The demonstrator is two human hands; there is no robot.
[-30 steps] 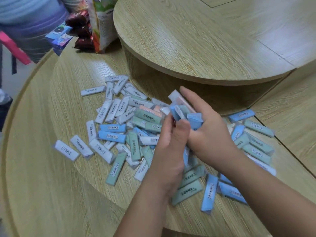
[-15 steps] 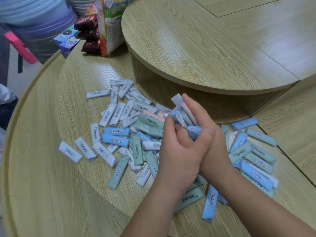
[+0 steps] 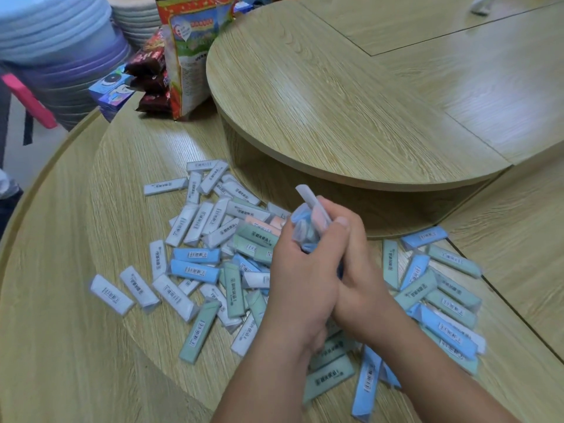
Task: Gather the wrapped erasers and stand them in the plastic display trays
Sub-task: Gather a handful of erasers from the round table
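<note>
Many wrapped erasers [image 3: 195,267] in white, blue, green and pink lie scattered on the lower wooden table ring [image 3: 76,331]. My left hand [image 3: 296,288] and my right hand [image 3: 357,267] are pressed together above the pile, both gripping one bundle of erasers [image 3: 308,221] that sticks up out of my fists. More erasers [image 3: 439,288] lie to the right of my hands. No display tray is in view.
A raised round wooden tier [image 3: 335,102] overhangs just behind the pile. Snack bags [image 3: 189,50] and a small blue box [image 3: 113,87] stand at the back left, beside stacked plastic basins [image 3: 61,50].
My hands have closed tighter round the bundle, with the right fingers now curled over it. The view has tilted so more of the back left shows.
</note>
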